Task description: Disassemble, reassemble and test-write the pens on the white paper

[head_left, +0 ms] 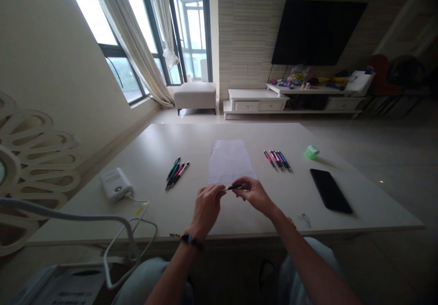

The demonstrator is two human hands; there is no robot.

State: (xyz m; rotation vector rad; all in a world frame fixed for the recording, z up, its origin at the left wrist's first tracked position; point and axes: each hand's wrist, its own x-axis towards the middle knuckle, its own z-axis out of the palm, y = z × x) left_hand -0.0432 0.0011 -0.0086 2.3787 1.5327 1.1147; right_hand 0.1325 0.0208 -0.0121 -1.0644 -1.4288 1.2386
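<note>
Between my two hands, just over the near edge of the paper, is a black and white pen (234,187). My left hand (208,201) pinches its white end, and my right hand (253,192) grips the black end. Under and beyond the hands lies a white sheet of paper (230,159) with rows of faint marks near its lower edge. To the left rests a loose bunch of pens (177,175) in green, pink, black and white. Right of the sheet, several pink, purple and blue pens (278,160) lie side by side.
A black phone (330,191) and a small green and white container (311,152) are on the right of the white table (191,134). On the left sits a white power adapter (116,185) with a cable (153,225) looping over the near edge. A small clear item (304,219) lies near my right forearm.
</note>
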